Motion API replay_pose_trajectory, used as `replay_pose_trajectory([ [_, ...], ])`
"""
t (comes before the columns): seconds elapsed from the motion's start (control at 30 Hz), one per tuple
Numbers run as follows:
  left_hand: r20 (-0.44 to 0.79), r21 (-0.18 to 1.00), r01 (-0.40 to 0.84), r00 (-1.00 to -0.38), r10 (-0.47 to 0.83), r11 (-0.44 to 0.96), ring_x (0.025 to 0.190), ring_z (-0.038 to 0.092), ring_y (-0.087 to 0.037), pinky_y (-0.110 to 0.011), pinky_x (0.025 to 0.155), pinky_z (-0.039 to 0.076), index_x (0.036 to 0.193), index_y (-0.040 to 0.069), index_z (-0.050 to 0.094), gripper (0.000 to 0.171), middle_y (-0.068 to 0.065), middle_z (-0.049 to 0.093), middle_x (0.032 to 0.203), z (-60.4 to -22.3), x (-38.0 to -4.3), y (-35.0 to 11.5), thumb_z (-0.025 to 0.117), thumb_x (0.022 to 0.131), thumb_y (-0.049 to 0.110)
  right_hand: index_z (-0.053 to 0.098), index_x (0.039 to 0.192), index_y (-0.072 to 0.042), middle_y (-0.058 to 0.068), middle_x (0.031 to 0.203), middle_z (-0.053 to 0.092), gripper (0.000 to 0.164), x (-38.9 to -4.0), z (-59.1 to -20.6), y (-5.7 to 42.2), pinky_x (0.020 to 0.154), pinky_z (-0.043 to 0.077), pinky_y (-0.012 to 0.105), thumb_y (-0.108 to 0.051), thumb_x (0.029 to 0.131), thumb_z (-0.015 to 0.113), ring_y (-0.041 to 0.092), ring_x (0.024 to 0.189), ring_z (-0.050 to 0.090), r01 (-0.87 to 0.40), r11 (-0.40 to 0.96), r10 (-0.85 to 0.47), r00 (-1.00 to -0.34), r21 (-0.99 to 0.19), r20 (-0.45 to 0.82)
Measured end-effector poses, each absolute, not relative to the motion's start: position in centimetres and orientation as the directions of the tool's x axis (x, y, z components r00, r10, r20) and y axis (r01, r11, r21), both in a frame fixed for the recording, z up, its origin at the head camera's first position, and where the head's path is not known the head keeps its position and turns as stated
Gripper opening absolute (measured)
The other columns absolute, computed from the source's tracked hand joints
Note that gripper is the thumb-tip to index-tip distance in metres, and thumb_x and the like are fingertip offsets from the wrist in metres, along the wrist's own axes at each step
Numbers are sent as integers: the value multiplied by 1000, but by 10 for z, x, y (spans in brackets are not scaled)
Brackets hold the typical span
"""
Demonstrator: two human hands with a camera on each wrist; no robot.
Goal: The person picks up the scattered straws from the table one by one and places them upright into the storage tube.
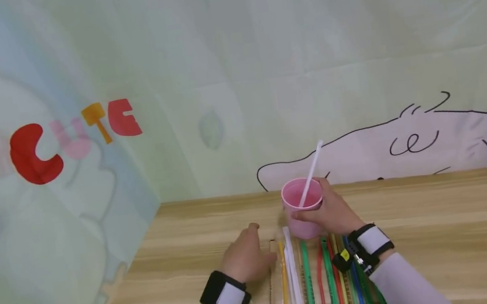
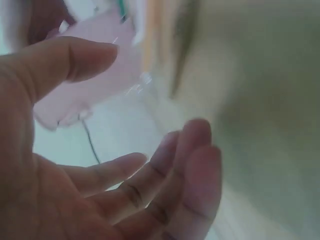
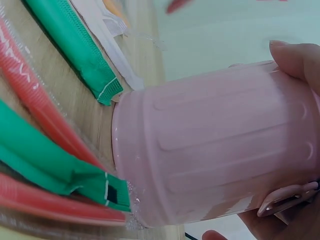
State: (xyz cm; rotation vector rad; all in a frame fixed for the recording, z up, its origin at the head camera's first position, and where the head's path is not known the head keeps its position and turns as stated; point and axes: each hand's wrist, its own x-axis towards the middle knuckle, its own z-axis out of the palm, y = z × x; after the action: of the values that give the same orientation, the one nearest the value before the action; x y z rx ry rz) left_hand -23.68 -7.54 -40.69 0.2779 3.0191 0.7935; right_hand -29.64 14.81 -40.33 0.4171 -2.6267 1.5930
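Note:
My right hand (image 1: pixel 336 210) grips a pink ribbed cup (image 3: pixel 210 145) by its upper side, thumb across the front near the rim. The cup has small handles on its sides, and one white straw (image 1: pixel 311 171) leans up out of it. Just in front of the cup's base lies a row of wrapped straws, among them a green packet (image 3: pixel 75 55) and a red straw (image 3: pixel 45 110). To the left of the cup, my left hand (image 1: pixel 248 256) is held over the table with fingers loosely bent, holding nothing. Its fingertips are close to the orange straw (image 1: pixel 283 276).
The straws run side by side toward me, with white straws (image 1: pixel 293 280) at the left and a blue straw (image 1: pixel 361 296) at the right, partly under my right wrist. Behind the wooden table (image 1: pixel 450 227) hangs a printed cloth backdrop (image 1: pixel 232 70).

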Motion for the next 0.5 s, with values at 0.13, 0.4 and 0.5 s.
replay_pose_trajectory([
  [0.13,28,450,206,-976,216,869,92,63,-35,-51,78,55,134,-6,43,77,-28,62,119,-413,-221,-75,72,74,32,29,139,-10,14,128,53,93,-296,-401,151,90,49,57,-41,69,81,30,114,52,-260,437,-211,-960,-861,183],
  [0.4,31,466,259,-960,277,846,84,63,-30,-48,71,56,136,-9,37,80,-28,63,112,-418,-204,-71,72,68,18,29,139,-11,13,130,52,94,-297,-403,151,92,48,56,-42,68,82,29,116,51,-259,434,-216,-960,-863,180],
  [0.5,60,459,285,-955,290,842,84,64,-34,-49,70,56,134,-9,37,77,-29,64,108,-422,-201,-70,70,68,13,30,139,-12,13,130,52,94,-296,-403,150,92,48,56,-43,68,82,29,116,51,-259,425,-220,-959,-867,179],
])
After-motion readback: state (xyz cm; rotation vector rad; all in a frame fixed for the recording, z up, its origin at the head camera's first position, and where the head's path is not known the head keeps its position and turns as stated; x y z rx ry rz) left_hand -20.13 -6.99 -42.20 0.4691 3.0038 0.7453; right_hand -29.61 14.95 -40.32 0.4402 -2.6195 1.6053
